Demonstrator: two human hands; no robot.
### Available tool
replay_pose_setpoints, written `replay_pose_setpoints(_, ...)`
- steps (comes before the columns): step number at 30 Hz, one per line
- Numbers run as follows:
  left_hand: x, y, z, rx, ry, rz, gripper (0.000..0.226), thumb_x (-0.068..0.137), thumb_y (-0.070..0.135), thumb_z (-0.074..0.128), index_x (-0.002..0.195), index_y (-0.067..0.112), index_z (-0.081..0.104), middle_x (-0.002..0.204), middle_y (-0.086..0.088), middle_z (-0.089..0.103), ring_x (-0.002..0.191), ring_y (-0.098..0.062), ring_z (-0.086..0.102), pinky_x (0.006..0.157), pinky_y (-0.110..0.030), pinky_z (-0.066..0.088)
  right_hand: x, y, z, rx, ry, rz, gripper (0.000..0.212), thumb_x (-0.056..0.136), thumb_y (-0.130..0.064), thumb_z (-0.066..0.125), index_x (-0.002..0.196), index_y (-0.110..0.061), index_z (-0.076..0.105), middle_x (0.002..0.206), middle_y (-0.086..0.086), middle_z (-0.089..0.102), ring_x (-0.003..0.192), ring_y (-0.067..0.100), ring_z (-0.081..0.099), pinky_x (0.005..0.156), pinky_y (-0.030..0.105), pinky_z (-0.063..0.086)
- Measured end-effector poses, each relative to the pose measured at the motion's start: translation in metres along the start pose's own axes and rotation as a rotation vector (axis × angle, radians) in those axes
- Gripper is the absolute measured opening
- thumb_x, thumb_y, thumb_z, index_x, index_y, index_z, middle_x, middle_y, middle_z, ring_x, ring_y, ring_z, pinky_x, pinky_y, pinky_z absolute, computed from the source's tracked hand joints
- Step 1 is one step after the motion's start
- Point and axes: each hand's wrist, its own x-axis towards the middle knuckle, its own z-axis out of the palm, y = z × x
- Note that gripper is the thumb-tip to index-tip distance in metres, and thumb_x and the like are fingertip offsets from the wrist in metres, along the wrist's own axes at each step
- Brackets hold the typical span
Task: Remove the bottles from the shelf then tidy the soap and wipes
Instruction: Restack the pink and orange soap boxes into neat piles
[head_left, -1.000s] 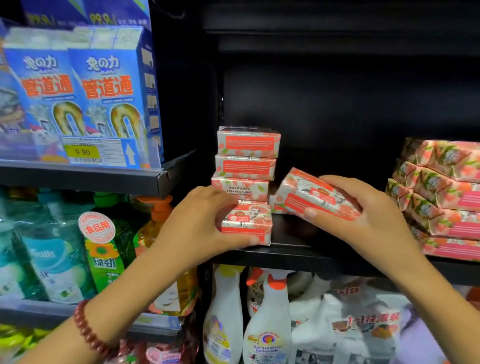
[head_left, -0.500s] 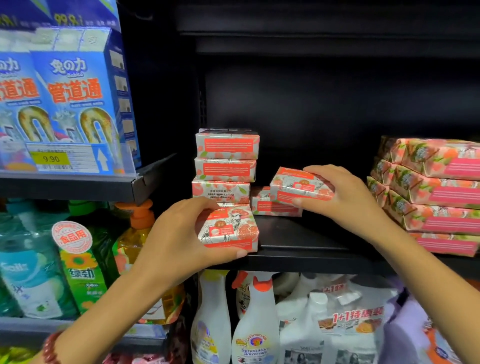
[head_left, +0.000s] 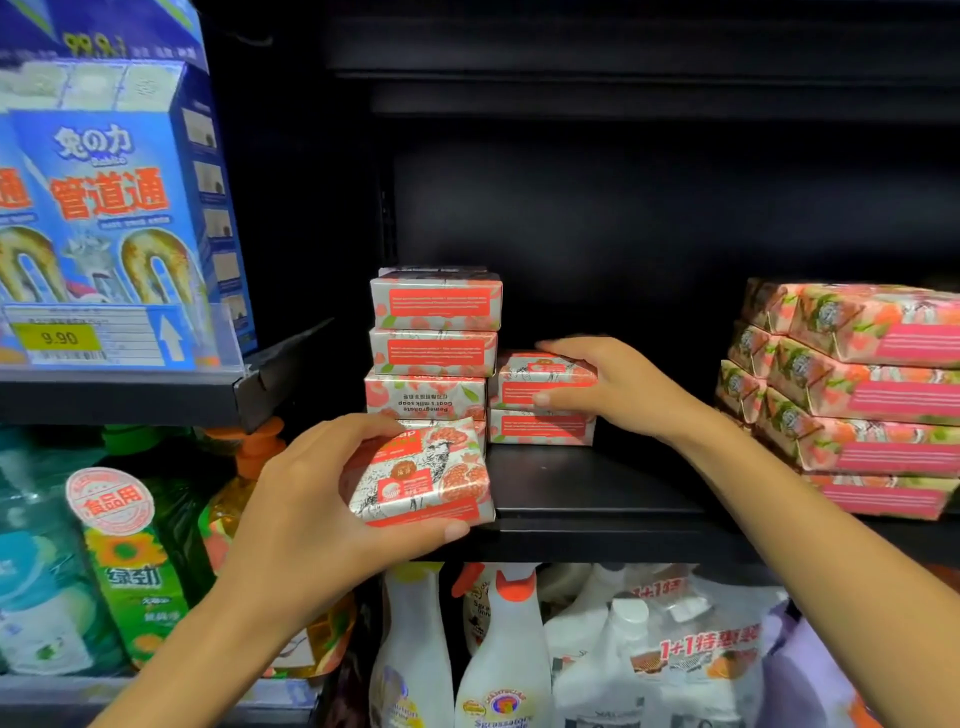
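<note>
Tidying soap; no bottles show on this shelf (head_left: 597, 499). Wipes packs (head_left: 857, 395) sit stacked well right of the tall soap stack (head_left: 434, 332). Right hand (head_left: 618, 387), grip clamped on the upper bar (head_left: 540, 371), holds it on a lone bar (head_left: 540, 430) just right of the stack; released off-square, it may slide off. Left hand (head_left: 311, 499), grip wrapped round the front bar (head_left: 421, 478) before the stack; a knuckle nudge could topple the stack, or that bar drops onto spray bottles (head_left: 509, 649) below.
</note>
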Motion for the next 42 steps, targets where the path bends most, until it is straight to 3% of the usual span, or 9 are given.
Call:
replay_pose_setpoints(4, 0.002, 0.006, 0.003, -0.011, 0.017, 0.012, 0.078, 0.04, 0.081, 0.061, 0.107, 0.042, 0.049, 0.102, 0.029, 0.053, 0.092, 0.004, 0.056, 0.068, -0.009, 0.041, 0.0, -0.003, 0.002, -0.061, 0.018, 0.01, 0.063, 0.08, -0.03, 0.071, 0.137, -0.018, 0.045, 0.129, -0.001, 0.053, 0.113, 0.01, 0.053, 0.09, 0.023, 0.047)
replay_pose_setpoints(7, 0.005, 0.011, 0.008, -0.035, 0.025, 0.023, 0.069, 0.04, 0.08, 0.061, 0.1, 0.05, 0.045, 0.099, 0.032, 0.051, 0.092, 0.005, 0.056, 0.067, -0.011, 0.043, -0.012, -0.007, -0.002, -0.168, 0.149, 0.002, 0.065, 0.08, -0.036, 0.071, 0.137, -0.021, 0.044, 0.133, -0.004, 0.048, 0.123, 0.012, 0.04, 0.096, 0.024, 0.035)
replay_pose_setpoints(12, 0.014, 0.026, 0.023, -0.065, 0.025, 0.086, 0.064, 0.044, 0.08, 0.063, 0.099, 0.052, 0.046, 0.098, 0.036, 0.052, 0.101, 0.014, 0.051, 0.067, -0.007, 0.043, -0.067, -0.006, -0.014, -0.165, 0.359, -0.076, 0.046, 0.08, -0.037, 0.067, 0.124, -0.027, 0.056, 0.116, -0.021, 0.048, 0.114, -0.002, 0.039, 0.09, 0.005, 0.027)
replay_pose_setpoints(14, 0.019, 0.038, 0.032, -0.092, 0.028, 0.099, 0.067, 0.047, 0.08, 0.066, 0.103, 0.047, 0.047, 0.098, 0.035, 0.051, 0.104, 0.012, 0.05, 0.069, -0.007, 0.043, -0.09, -0.001, -0.014, -0.183, 0.29, -0.078, 0.039, 0.08, -0.038, 0.066, 0.117, -0.03, 0.06, 0.112, -0.023, 0.052, 0.11, -0.004, 0.043, 0.088, 0.001, 0.028)
replay_pose_setpoints(17, 0.031, 0.058, 0.047, -0.148, 0.033, 0.106, 0.071, 0.051, 0.07, 0.074, 0.11, 0.037, 0.051, 0.099, 0.029, 0.054, 0.098, 0.005, 0.056, 0.075, -0.011, 0.045, -0.116, 0.005, -0.01, -0.161, 0.11, -0.08, 0.037, 0.079, -0.048, 0.066, 0.113, -0.033, 0.063, 0.11, -0.027, 0.055, 0.107, -0.008, 0.047, 0.09, 0.008, 0.037)
replay_pose_setpoints(20, 0.049, 0.076, 0.064, -0.163, 0.057, 0.161, 0.066, 0.056, 0.063, 0.078, 0.108, 0.029, 0.057, 0.098, 0.019, 0.06, 0.092, 0.0, 0.059, 0.075, -0.019, 0.05, -0.129, 0.01, -0.003, -0.22, -0.001, -0.125, 0.046, 0.078, -0.052, 0.066, 0.12, -0.033, 0.06, 0.115, -0.029, 0.049, 0.114, -0.01, 0.039, 0.093, 0.004, 0.03)
replay_pose_setpoints(25, 0.082, 0.095, 0.085, -0.112, 0.057, 0.19, 0.063, 0.065, 0.059, 0.076, 0.112, 0.02, 0.058, 0.103, 0.007, 0.063, 0.093, -0.006, 0.059, 0.078, -0.027, 0.052, -0.131, 0.013, -0.001, -0.276, 0.032, -0.147, 0.041, 0.085, -0.038, 0.066, 0.124, -0.032, 0.057, 0.118, -0.027, 0.048, 0.114, -0.007, 0.036, 0.092, 0.002, 0.026)
replay_pose_setpoints(32, 0.114, 0.095, 0.103, 0.187, -0.016, 0.16, 0.062, 0.076, 0.057, 0.068, 0.116, 0.011, 0.055, 0.112, -0.003, 0.062, 0.103, -0.016, 0.057, 0.082, -0.028, 0.047, -0.13, 0.011, -0.002, -0.315, -0.018, -0.166, 0.042, 0.087, -0.038, 0.061, 0.127, -0.032, 0.052, 0.122, -0.022, 0.049, 0.112, -0.004, 0.035, 0.09, 0.005, 0.025)
replay_pose_setpoints(42, 0.109, 0.089, 0.095, 0.381, 0.088, 0.334, 0.021, 0.087, 0.024, 0.066, 0.102, 0.009, 0.067, 0.102, -0.008, 0.066, 0.098, -0.026, 0.06, 0.082, -0.042, 0.05, -0.132, 0.013, -0.003, -0.316, -0.012, -0.176, 0.041, 0.088, -0.039, 0.06, 0.127, -0.032, 0.052, 0.122, -0.02, 0.051, 0.111, -0.001, 0.036, 0.089, 0.005, 0.026)
